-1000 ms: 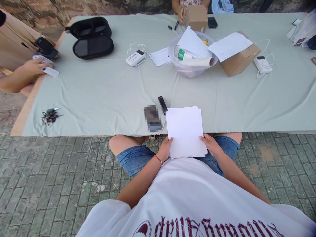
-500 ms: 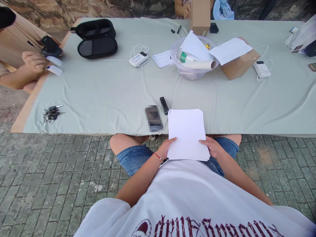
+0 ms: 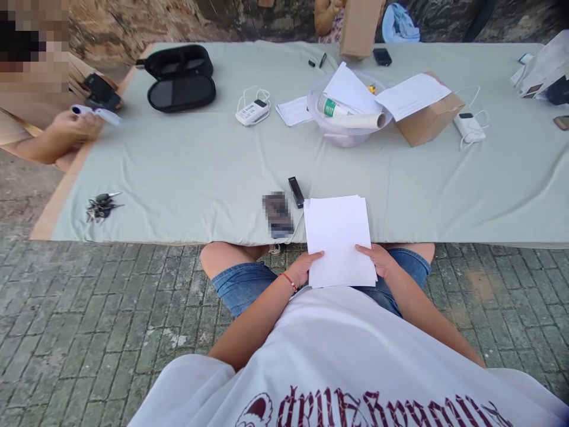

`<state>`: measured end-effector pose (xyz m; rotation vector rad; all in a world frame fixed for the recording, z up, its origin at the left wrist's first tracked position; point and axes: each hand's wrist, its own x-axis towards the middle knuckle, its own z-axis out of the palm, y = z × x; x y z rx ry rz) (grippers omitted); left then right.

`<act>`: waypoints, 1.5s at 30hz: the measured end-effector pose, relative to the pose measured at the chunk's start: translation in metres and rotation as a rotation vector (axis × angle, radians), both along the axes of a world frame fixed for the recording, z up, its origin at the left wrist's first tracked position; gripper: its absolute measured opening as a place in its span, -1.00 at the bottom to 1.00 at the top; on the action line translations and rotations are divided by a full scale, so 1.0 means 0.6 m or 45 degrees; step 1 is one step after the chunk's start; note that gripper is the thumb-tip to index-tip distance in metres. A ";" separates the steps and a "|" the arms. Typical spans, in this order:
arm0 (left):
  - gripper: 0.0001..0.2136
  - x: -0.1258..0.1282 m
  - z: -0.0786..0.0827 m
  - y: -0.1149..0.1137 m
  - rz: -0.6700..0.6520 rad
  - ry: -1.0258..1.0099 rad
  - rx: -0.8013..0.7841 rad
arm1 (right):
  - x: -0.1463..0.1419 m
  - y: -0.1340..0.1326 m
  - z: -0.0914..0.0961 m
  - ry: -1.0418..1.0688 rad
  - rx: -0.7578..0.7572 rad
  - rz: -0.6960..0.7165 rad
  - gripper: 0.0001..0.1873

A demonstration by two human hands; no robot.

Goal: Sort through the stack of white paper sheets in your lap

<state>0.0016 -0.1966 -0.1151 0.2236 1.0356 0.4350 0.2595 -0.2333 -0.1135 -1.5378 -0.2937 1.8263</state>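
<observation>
A stack of white paper sheets [image 3: 338,237] hangs over the near edge of the table, above my lap. My left hand [image 3: 304,268] grips its lower left edge, thumb on top. On the lower right edge sits my right hand [image 3: 379,259], fingers closed on the sheets. A red cord circles my left wrist. Just left of the sheets lie a small black device [image 3: 296,191] and a blurred dark object [image 3: 278,213].
The table wears a grey-green cloth [image 3: 200,172]. On it: keys [image 3: 101,206], an open black case [image 3: 181,77], a white corded device [image 3: 252,111], a clear bowl [image 3: 342,127] with paper rolls, a cardboard box [image 3: 429,115]. Another person's hand [image 3: 73,127] holds a white object at left; someone sits at the far side.
My hands have squared the sheets and drawn them slightly nearer. The person at left picked up a white object from the table. The far person lifted a cardboard box.
</observation>
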 end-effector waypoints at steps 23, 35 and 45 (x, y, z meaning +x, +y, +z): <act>-0.52 0.025 0.190 0.207 0.070 0.054 1.196 | 0.075 0.138 0.127 -0.706 0.976 0.077 -0.66; -0.56 0.028 0.179 0.218 -0.231 0.129 1.303 | 0.062 0.160 0.149 -0.561 1.035 0.208 -0.52; -0.47 0.019 0.173 0.221 -0.469 0.215 1.563 | 0.055 0.167 0.169 -0.552 1.078 0.446 -0.57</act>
